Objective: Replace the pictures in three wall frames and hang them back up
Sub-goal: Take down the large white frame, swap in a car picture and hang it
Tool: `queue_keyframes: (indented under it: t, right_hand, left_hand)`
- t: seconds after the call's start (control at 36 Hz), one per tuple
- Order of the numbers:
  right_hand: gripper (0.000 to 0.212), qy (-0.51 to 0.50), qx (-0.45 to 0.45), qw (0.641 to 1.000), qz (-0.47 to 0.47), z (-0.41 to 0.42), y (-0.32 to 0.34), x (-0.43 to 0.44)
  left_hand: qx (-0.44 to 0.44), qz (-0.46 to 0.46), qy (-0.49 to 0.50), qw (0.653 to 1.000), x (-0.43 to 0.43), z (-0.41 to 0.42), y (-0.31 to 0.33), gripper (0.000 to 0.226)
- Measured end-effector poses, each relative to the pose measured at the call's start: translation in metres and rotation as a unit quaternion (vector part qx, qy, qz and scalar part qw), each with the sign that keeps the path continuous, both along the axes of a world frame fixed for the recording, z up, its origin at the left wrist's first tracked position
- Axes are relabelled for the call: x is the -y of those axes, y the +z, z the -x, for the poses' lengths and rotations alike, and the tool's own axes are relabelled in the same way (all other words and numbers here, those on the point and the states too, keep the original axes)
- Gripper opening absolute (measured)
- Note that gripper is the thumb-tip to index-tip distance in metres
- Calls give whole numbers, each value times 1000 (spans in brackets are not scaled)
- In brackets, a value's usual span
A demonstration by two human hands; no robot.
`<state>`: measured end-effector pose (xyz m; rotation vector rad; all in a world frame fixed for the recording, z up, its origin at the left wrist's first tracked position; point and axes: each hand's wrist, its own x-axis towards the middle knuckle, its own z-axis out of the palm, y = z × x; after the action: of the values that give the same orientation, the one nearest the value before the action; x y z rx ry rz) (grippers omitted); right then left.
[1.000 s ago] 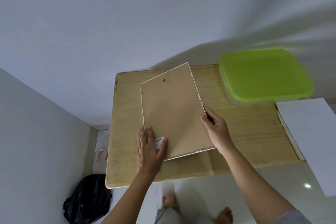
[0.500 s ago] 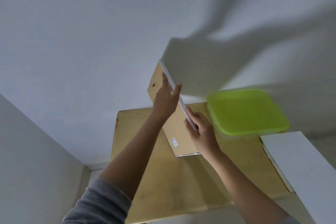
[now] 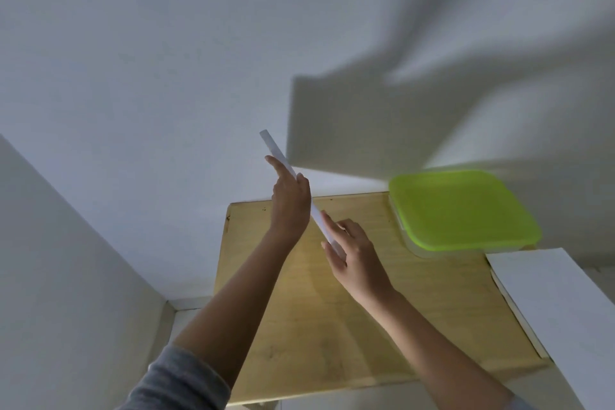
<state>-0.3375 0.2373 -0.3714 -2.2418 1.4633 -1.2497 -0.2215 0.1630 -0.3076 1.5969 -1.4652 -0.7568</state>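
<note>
The pale wooden table (image 3: 382, 309) filled the lower middle of the frame, pushed against the white wall (image 3: 166, 43). At its far right corner sat a clear plastic box with a lime-green lid (image 3: 462, 210), and a white flat board (image 3: 559, 309) lay over the right edge.

Above the table's far edge, in the centre of the frame, the thin white-edged picture frame (image 3: 278, 151) was held in the air, seen edge-on and tilted toward the wall. It looked light and stiff, a flat panel easy to steer with two hands, though likely fragile if it has a glazed front; taking it by opposite side edges, as here, seemed the sound grip.

The left hand (image 3: 289, 200) was closed lightly around the frame's upper part, forefinger stretched along the edge. The right hand (image 3: 352, 250) pinched the lower end, fingers partly curled.

Half a second earlier the brown backing still faced the viewer; now only the thin edge showed, and the frame had swung further round toward the wall.
</note>
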Motion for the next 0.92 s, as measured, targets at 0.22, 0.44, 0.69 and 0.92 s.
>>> queue_keyframes:
  t: [0.22,0.44,0.69,0.92]
  right_hand:
    - [47,132,72,985,-83,-27,-11,-26]
    - [37,156,93,971,-153,-30,-18,-14]
    - [56,-8,36,958,-285,-6,-6,36]
    - [48,-20,238,927,-291,19,36,55]
  left_hand:
    - [-53,12,64,997,-10,-51,-24,59]
    - [-197,27,177,964,-27,-104,-42,51]
    - [-327,16,172,929,-47,-129,-33,41]
    - [-406,12,112,907,-27,-105,1,41]
